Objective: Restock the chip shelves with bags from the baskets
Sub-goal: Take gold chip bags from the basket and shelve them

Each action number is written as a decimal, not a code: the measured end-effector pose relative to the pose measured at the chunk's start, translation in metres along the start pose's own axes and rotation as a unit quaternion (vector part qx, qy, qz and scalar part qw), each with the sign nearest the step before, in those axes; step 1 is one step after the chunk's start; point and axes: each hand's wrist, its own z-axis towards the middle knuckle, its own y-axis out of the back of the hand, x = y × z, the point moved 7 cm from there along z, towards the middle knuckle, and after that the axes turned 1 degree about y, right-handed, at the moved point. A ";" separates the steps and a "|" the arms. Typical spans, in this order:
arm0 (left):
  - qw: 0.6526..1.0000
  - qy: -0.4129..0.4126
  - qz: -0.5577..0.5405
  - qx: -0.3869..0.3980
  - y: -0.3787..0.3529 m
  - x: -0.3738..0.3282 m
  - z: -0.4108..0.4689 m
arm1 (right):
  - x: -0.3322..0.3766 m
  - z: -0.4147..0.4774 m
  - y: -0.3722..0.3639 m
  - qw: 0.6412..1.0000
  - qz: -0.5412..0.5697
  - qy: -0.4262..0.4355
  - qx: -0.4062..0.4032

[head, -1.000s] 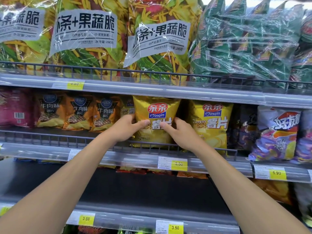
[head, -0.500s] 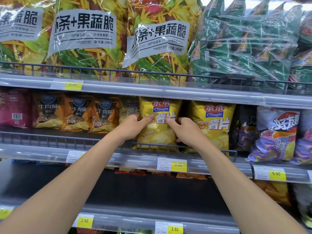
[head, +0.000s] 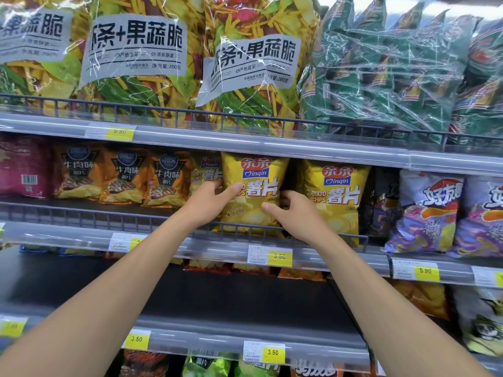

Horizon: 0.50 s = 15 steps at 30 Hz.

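A yellow potato chip bag [head: 255, 186] stands upright on the middle shelf [head: 190, 242], behind its wire rail. My left hand [head: 209, 201] grips the bag's left edge, thumb across the front. My right hand [head: 295, 216] holds its lower right side with curled fingers. A second yellow bag [head: 337, 197] stands just to the right, and a third yellow bag [head: 205, 172] sits half hidden behind my left hand. No basket is in view.
Orange beef-flavour bags [head: 122, 176] and a red bag [head: 24, 167] fill the middle shelf's left; purple bags [head: 427, 213] its right. Large vegetable-crisp bags [head: 141, 53] and green multipacks [head: 386, 69] sit on the top shelf. The shelf below [head: 217, 300] looks dark and mostly bare.
The yellow bag has been set more upright and pushed back on the shelf. My right hand slid down its right side; my left hand stayed on its left edge.
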 end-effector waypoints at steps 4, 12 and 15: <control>1.000 -0.003 0.020 0.008 0.007 0.002 -0.012 | 0.006 -0.013 0.001 1.000 -0.005 -0.011 0.009; 0.988 -0.054 0.144 -0.020 0.025 0.015 -0.066 | 0.011 -0.064 0.003 0.998 -0.034 -0.022 -0.043; 0.958 -0.143 0.245 -0.029 0.019 0.021 -0.100 | 0.007 -0.102 0.003 0.993 -0.085 -0.008 -0.080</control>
